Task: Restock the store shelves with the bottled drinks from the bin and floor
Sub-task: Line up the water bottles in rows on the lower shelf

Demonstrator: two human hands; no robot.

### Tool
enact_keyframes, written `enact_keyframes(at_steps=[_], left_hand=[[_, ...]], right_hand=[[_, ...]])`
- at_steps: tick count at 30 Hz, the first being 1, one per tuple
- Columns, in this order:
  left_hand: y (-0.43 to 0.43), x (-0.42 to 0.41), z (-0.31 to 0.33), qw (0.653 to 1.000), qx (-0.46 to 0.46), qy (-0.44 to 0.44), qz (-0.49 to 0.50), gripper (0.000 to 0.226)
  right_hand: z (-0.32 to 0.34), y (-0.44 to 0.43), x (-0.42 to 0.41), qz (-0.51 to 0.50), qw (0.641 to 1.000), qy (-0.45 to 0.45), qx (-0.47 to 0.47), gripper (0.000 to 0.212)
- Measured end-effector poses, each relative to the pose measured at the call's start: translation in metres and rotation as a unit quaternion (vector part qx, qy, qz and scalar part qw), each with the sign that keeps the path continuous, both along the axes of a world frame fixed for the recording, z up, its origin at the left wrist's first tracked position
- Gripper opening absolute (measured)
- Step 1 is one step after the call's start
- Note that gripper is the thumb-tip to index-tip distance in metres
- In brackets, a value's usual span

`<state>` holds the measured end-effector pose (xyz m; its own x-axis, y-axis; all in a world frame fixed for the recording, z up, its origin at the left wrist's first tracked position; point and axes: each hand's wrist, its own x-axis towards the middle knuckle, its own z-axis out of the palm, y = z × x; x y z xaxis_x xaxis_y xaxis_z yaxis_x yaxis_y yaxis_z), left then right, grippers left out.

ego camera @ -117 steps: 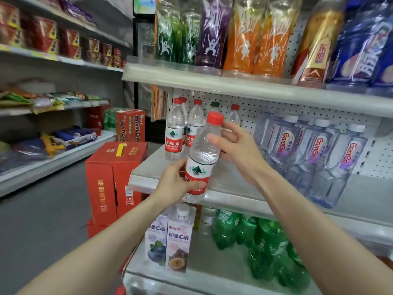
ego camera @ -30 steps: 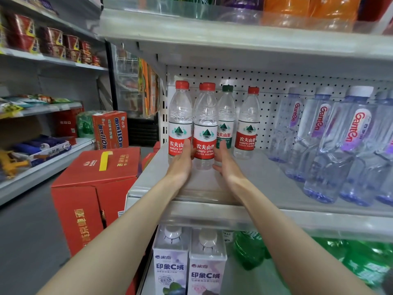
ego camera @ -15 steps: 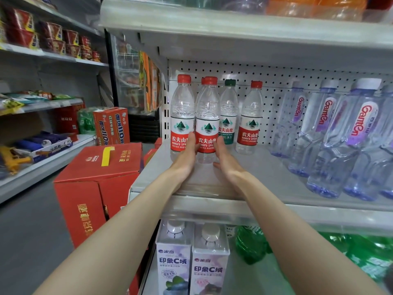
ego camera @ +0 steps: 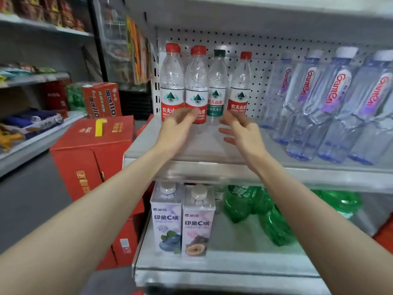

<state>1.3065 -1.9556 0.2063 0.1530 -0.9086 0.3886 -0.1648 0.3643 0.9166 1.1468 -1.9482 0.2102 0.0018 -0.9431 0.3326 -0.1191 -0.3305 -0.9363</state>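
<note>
Store shelving fills the view, with red cartons (ego camera: 91,150) stacked on the aisle floor at the left. Nearest, the lower shelf (ego camera: 234,262) carries two juice cartons (ego camera: 182,228) facing label-out and green bottles (ego camera: 255,205) lying on their sides. Above it, over the middle shelf (ego camera: 212,150), the left hand (ego camera: 176,130) and right hand (ego camera: 242,130) hover either side of a red-capped water bottle (ego camera: 196,81). It stands upright with its label forward, just in front of its row, likely set there so that like sits with like. The left fingers (ego camera: 191,112) are loosely curled at its label; contact cannot be told. The right fingers (ego camera: 227,130) are spread and hold nothing, clear of the bottle. Both hands seem placed to steady it. Beyond stand matching water bottles (ego camera: 241,88) and, to the right, white-capped bottles (ego camera: 319,107), against the pegboard (ego camera: 265,45).
</note>
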Motion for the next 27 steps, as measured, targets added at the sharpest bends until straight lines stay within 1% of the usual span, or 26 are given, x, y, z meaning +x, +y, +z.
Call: enact_keyframes(at_steps=[2, 3, 5, 8, 10, 14, 17, 19, 24, 27], left_hand=[[0.022, -0.007, -0.005, 1.000, -0.013, 0.008, -0.019, 0.029], [0.031, -0.011, -0.009, 0.999, -0.012, 0.012, -0.040, 0.023], [0.050, -0.019, -0.022, 0.996, 0.015, 0.023, -0.083, 0.013], [0.071, -0.027, -0.046, 0.993, 0.047, 0.018, -0.104, 0.018], [0.085, -0.031, -0.064, 0.991, 0.069, 0.011, -0.111, 0.016], [0.107, -0.034, -0.109, 0.988, 0.099, -0.031, -0.114, 0.016], [0.122, -0.034, -0.148, 0.983, 0.144, -0.006, -0.110, 0.015], [0.133, -0.033, -0.176, 0.976, 0.182, 0.003, -0.117, 0.015], [0.156, -0.036, -0.228, 0.963, 0.244, -0.019, -0.115, 0.024], [0.167, -0.035, -0.244, 0.958, 0.265, -0.015, -0.105, 0.020]], right_hand=[[-0.007, 0.018, -0.015, -0.010, 1.000, 0.009, -0.013, 0.038], [-0.009, 0.026, -0.023, -0.015, 1.000, 0.010, -0.019, 0.037], [-0.017, 0.040, -0.035, -0.021, 0.999, 0.019, -0.016, 0.037], [-0.035, 0.058, -0.048, -0.020, 1.000, 0.018, -0.003, 0.031], [-0.053, 0.069, -0.055, -0.016, 0.999, 0.022, 0.016, 0.027], [-0.102, 0.094, -0.065, -0.018, 0.998, 0.020, 0.063, 0.018], [-0.142, 0.113, -0.070, -0.020, 0.994, 0.019, 0.105, 0.013], [-0.170, 0.126, -0.072, -0.014, 0.990, 0.020, 0.142, 0.013], [-0.231, 0.157, -0.075, 0.034, 0.966, 0.042, 0.255, 0.018], [-0.264, 0.174, -0.075, 0.087, 0.946, 0.093, 0.298, 0.030]])
